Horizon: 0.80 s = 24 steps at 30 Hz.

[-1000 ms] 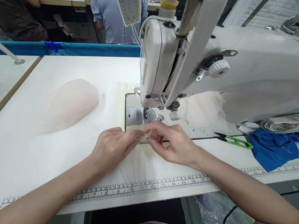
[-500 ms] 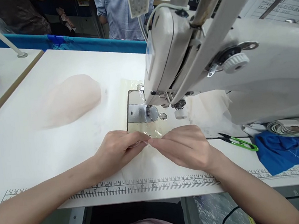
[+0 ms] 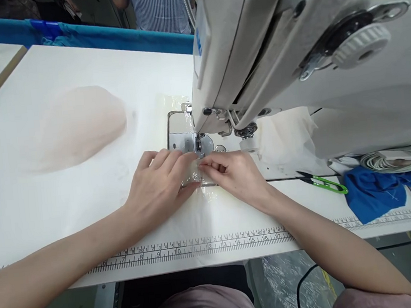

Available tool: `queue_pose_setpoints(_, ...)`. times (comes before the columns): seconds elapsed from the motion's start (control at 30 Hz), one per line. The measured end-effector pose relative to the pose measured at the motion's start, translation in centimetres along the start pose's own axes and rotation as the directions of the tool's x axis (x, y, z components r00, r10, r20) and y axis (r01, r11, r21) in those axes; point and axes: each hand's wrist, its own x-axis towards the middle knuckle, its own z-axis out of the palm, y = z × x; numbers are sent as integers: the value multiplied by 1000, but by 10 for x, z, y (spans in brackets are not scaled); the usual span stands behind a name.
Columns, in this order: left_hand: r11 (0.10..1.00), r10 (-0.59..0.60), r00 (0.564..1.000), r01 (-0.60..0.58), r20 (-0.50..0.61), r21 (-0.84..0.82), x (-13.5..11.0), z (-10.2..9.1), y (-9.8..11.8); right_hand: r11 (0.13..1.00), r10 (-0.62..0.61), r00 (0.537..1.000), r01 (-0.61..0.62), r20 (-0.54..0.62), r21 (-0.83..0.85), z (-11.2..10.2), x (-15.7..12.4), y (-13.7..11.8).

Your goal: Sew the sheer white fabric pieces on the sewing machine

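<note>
My left hand [image 3: 159,185] and my right hand [image 3: 234,173] meet just in front of the needle [image 3: 198,147] of a white sewing machine [image 3: 291,58]. Both pinch the near edge of a thin, sheer cream piece of fabric [image 3: 199,208] that lies on the table and runs back towards me. The fingertips of both hands press together on the fabric at the metal needle plate [image 3: 180,139]. The fabric is nearly see-through and hard to tell from the white table.
A pale pink mound of sheer fabric [image 3: 79,125] lies at the left. Green-handled thread snips [image 3: 323,184] and a blue cloth [image 3: 374,193] sit at the right. A printed ruler [image 3: 200,246] runs along the front edge. A person in a striped shirt [image 3: 158,6] stands behind.
Both hands have slid forward with the fabric edge, from the table's middle up to the needle plate. The camera has moved closer to the machine.
</note>
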Motion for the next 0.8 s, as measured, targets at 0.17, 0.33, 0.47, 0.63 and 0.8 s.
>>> queue_pose_setpoints(0.17, 945, 279, 953, -251, -116, 208, -4, -4, 5, 994, 1, 999, -6, -46, -107, 3, 0, 4)
queue_pose_setpoints(0.33, 945, 273, 962, -272, 18, 180, -10, -5, 8, 945, -49, 991, 6, -126, -327, 1, -3, 10)
queue_pose_setpoints(0.47, 962, 224, 973, -230, 57, 146, -4, -1, 2, 836, -207, 962, 79, -177, -544, -6, -9, 9)
queue_pose_setpoints(0.63, 963, 219, 972, -230, 87, 142, 2, 1, -3, 761, -200, 979, 134, -33, -635, -7, -12, 0)
queue_pose_setpoints(0.8, 972, 176, 980, -188, 92, 141, 1, -1, -1, 747, -182, 983, 155, 25, -646, -3, -11, 0)
